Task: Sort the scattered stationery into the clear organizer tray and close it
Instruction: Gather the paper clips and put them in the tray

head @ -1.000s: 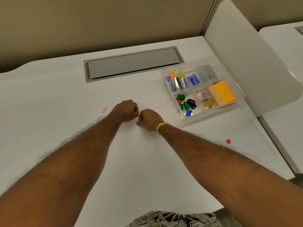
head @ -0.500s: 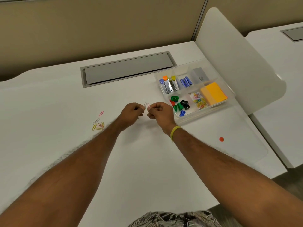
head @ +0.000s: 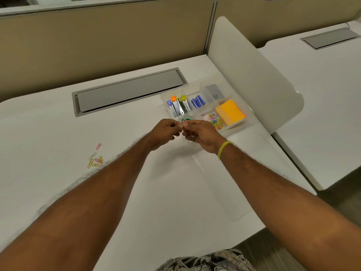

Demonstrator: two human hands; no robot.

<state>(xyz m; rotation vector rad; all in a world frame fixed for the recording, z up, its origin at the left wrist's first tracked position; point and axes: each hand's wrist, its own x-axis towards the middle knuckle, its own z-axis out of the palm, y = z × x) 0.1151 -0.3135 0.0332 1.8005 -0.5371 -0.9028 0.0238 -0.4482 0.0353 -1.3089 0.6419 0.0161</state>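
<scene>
White tabletop [head: 166, 192] carries the clear organizer tray [head: 248, 114]. Left hand [head: 165, 132] and right hand [head: 201, 135] both pinch paper clips [head: 184, 123] just beside it. Best to gather them into one hand and release low over the clip compartment [head: 214, 120].

Clear glossy plastic tray [head: 232, 128] on smooth matt desk [head: 58, 124].

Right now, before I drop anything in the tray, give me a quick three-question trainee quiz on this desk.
1. True or false: the organizer tray is closed.
2. The loose paper clips on the desk lie: A) left of the left hand; B) inside the tray; C) beside the right wrist.
3. Fill in: the left hand and right hand together pinch ___.
Key: 1 false; 2 A; 3 paper clips.
</scene>
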